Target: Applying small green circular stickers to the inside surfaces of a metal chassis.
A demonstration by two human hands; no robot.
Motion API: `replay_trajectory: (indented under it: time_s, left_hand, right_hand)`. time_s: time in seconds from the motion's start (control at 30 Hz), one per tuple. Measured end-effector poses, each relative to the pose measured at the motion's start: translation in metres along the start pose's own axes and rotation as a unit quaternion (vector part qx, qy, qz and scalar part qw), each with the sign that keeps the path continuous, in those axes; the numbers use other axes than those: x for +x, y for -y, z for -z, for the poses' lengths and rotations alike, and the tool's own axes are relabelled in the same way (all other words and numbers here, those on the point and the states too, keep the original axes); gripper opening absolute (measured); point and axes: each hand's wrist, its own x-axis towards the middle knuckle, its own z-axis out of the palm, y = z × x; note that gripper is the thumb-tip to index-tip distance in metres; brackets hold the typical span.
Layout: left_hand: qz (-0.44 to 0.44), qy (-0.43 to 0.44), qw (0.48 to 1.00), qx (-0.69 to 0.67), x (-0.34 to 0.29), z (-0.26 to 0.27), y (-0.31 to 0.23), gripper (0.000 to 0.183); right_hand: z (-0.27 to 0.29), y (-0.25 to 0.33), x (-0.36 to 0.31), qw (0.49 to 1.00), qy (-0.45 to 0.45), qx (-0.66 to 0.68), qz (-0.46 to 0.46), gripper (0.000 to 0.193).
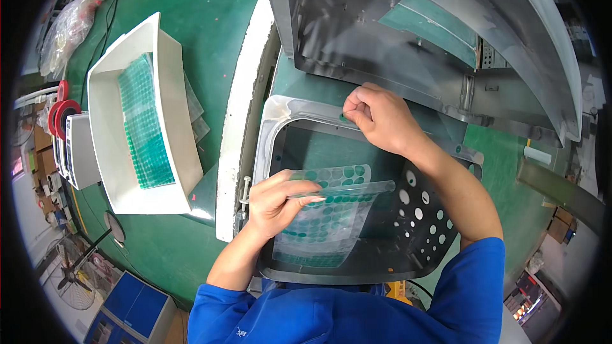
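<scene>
My left hand point(273, 205) grips a clear sheet of green round stickers point(322, 224) between thumb and fingers. The sheet's upper part is bent over into a fold, and its lower part hangs over the opening of a grey metal housing point(275, 112). At that housing's far rim is my right hand point(381, 120), its fingers closed in a pinch. A green round sticker point(343, 117) shows at these fingertips, against the rim; whether it is stuck down I cannot tell. Round holes of several sizes pierce the housing's right side wall.
Beyond stands a larger grey metal housing point(440, 99) with a wide opening. To the left, a white bin point(171, 89) holds more green sticker sheets point(143, 127). A worn white edge point(239, 127) runs beside the housing. A fan point(76, 283) and a blue cabinet point(131, 306) are at lower left.
</scene>
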Motion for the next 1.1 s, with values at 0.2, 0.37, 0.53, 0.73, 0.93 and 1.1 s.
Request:
replay_trajectory:
  time_s: [0.2, 0.37, 0.53, 0.73, 0.93, 1.1]
  left_hand:
    - [0.023, 0.008, 1.0, -0.002, 0.001, 0.001, -0.004, 0.014]
    - [0.043, -0.002, 0.999, -0.019, 0.002, 0.001, -0.004, 0.012]
    - [0.044, -0.002, 0.999, -0.014, 0.004, 0.0, -0.005, 0.011]
    - [0.06, -0.018, 0.998, -0.012, 0.004, -0.003, -0.007, 0.01]
    - [0.02, -0.024, 0.999, 0.011, 0.0, -0.005, -0.003, 0.01]
    - [0.08, -0.066, 0.994, -0.043, -0.009, 0.0, -0.017, 0.009]
  right_hand:
    - [-0.002, 0.001, -0.003, 1.0, -0.024, -0.001, 0.011, 0.005]
    - [-0.003, 0.001, -0.003, 0.999, -0.035, 0.007, 0.001, 0.006]
    - [-0.002, 0.001, -0.004, 0.999, -0.041, 0.011, -0.012, 0.006]
    - [0.006, -0.001, 0.001, 0.992, 0.004, 0.105, -0.072, 0.014]
    - [0.003, -0.015, 0.023, 0.959, 0.119, 0.208, -0.15, 0.024]
    - [0.006, -0.021, 0.013, 0.976, 0.033, 0.192, -0.093, 0.016]
